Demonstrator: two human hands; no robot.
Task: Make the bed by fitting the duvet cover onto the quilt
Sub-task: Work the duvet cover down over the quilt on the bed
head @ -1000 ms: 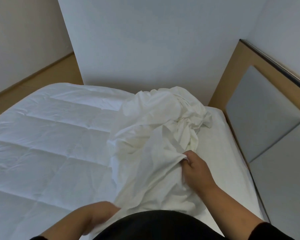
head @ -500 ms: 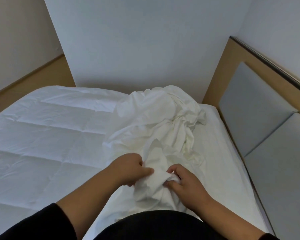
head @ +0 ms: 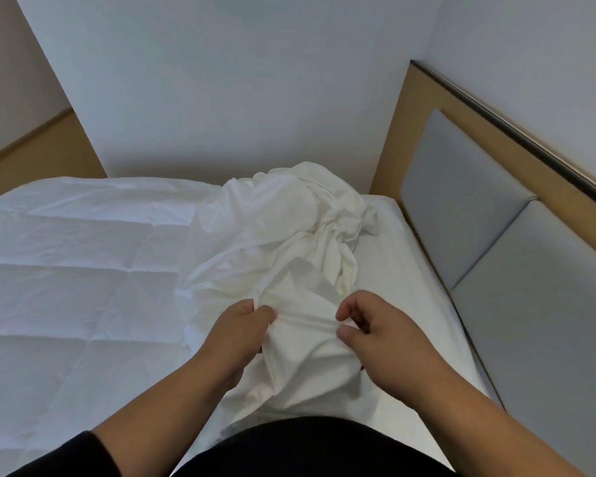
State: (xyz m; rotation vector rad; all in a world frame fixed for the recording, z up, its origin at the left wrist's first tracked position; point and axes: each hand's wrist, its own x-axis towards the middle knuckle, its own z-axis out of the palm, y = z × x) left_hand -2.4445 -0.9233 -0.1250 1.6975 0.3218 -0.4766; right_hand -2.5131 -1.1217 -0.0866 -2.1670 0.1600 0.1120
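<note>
Gripping from both sides, the two hands work the near end of the duvet cover [head: 289, 256] in the head view. The left hand [head: 236, 333] comes in from the lower left, knuckles up, fingers curled and bunching a fold of the white cloth. The right hand [head: 381, 333] mirrors it from the lower right, thumb and forefinger pinching the same fold, the other fingers loosely bent above it. Between the two hands a short ridge of fabric runs taut, side to side. Dark sleeves show at both forearms, low in the picture.

The duvet cover lies crumpled in a long heap, its long axis running straight away from the hands toward the white wall [head: 238, 91], the far end piled highest. Its near end spills down below the hands to the person's dark clothing.

Left of the left hand, the quilt [head: 76, 287] spreads flat and stitched in panels, and the heap overlaps its right edge. Right of the right hand, a strip of bare white sheet [head: 410, 270] runs up to the bed's edge, with the padded grey headboard [head: 489, 228] in its wooden frame just beyond. Beyond the quilt, far left of the hands, a strip of wooden floor [head: 31, 156] shows.
</note>
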